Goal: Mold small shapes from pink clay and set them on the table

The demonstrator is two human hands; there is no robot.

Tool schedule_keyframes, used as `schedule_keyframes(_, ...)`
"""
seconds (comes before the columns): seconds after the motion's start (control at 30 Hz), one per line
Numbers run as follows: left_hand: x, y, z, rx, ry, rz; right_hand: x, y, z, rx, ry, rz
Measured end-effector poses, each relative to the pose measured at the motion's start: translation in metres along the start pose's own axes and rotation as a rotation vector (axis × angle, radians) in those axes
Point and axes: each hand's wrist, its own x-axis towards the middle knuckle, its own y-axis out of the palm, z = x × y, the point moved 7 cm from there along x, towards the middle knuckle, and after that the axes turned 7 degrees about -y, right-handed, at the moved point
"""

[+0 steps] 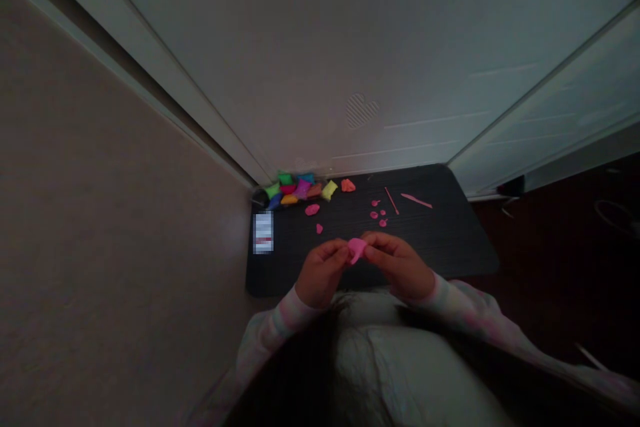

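One thin, curved pink clay piece (pixel 357 249) is pinched between two hands above the dark tabletop (pixel 450 240), over its near half and roughly midway between the left and right edges. It lies directly between the fingertips, the left hand (pixel 323 272) gripping its left side and the right hand (pixel 400 267) its right, so neither is nearer. Both hands look closed to a narrow pinch, thumbs and forefingers meeting the clay with no clear gap, though the other fingers are partly hidden. A flap of the piece hangs toward the near edge; it is too small and bent for its long axis to be told surely. Just beyond the left hand lies a small pink scrap (pixel 319 229), and past that, toward the far edge, a larger pink lump (pixel 312 210). Beyond the right hand, four little pink bits (pixel 383 223) form a loose cluster, with a slim pink stick (pixel 392 201) slanting beside them and a flat pink modelling tool (pixel 417 200) farther toward the right edge. Along the far edge sit an orange lump (pixel 348 185), a yellow packet (pixel 329 189) and, filling the far left corner, a clear bag of coloured packets (pixel 303 188). A blurred pale rectangle (pixel 263 232) rests by the left edge. A white panel (pixel 300 80) with a striped heart (pixel 362 111) rises behind the far edge.
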Motion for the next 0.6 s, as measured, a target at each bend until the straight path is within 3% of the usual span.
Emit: schedule_keyframes(0.6, -0.0059, -0.0016, 0.0009, -0.026, -0.001, 0.032, -0.0026, 0.0038, -0.0023, -0.004, -0.012, 0.030)
